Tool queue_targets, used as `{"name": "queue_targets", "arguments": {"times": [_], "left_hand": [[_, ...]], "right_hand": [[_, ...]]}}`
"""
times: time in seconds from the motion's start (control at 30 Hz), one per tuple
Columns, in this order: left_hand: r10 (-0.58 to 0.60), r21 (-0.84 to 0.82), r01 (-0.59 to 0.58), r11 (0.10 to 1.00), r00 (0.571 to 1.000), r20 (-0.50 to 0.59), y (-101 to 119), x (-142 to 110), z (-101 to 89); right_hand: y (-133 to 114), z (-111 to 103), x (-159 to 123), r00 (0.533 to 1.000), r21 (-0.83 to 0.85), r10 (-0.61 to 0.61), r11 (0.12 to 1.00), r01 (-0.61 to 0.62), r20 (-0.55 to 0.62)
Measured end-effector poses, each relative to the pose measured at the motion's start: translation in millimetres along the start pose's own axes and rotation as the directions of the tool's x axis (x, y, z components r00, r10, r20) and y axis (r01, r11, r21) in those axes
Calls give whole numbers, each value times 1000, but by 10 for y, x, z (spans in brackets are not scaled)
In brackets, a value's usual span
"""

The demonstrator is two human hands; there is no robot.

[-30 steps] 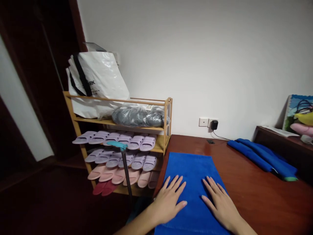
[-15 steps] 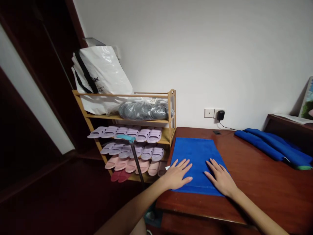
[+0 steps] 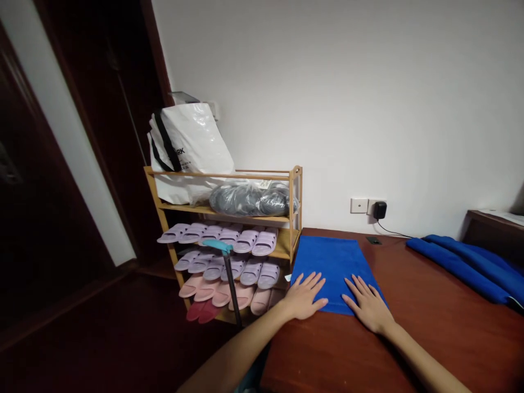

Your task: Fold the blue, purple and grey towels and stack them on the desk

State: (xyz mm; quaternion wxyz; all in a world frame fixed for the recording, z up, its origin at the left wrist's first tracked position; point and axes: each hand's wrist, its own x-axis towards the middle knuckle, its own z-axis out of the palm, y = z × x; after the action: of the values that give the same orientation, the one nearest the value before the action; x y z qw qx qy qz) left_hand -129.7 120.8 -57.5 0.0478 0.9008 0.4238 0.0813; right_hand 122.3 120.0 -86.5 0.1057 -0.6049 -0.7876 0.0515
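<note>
A blue folded cloth, which looks like a towel, lies flat on a reddish-brown wooden table. My left hand rests palm down on its near left corner, fingers spread and the thumb pointing inward. On the near right part lies my right hand, also flat with its fingers apart. Both hands press on the cloth from above and grip nothing. A small white tag sticks out at the cloth's left edge.
More blue cloths lie at the table's right. A black plug sits in the wall socket, its cord running behind them. Left of the table stands a wooden rack with slippers, a white bag and a teal-topped pole.
The blue cloth has slid away from the table's front edge toward the wall, with both hands flat on it. The view has tilted up and left.
</note>
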Motion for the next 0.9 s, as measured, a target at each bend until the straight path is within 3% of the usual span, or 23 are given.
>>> {"name": "queue_targets", "arguments": {"times": [0.2,0.4,0.53,0.7,0.8,0.9], "left_hand": [[-23,21,23,1000,1000,18,-395,473,4],[-37,26,37,999,999,12,-488,633,-20],[-102,16,102,995,995,16,-438,586,-33],[-162,7,162,987,987,-11,-382,433,18],[-176,10,176,984,984,-20,-376,389,52],[-181,15,181,983,983,-29,-366,389,54]], "right_hand": [[81,47,522,999,-15,35,999,-35,-11],[126,32,738,999,-16,40,999,-40,-14],[134,11,666,998,-6,51,999,-51,-44],[304,-8,368,998,21,69,997,-68,-16],[527,-59,223,999,40,31,999,-33,33],[921,-151,132,996,49,70,996,-73,52]]}}
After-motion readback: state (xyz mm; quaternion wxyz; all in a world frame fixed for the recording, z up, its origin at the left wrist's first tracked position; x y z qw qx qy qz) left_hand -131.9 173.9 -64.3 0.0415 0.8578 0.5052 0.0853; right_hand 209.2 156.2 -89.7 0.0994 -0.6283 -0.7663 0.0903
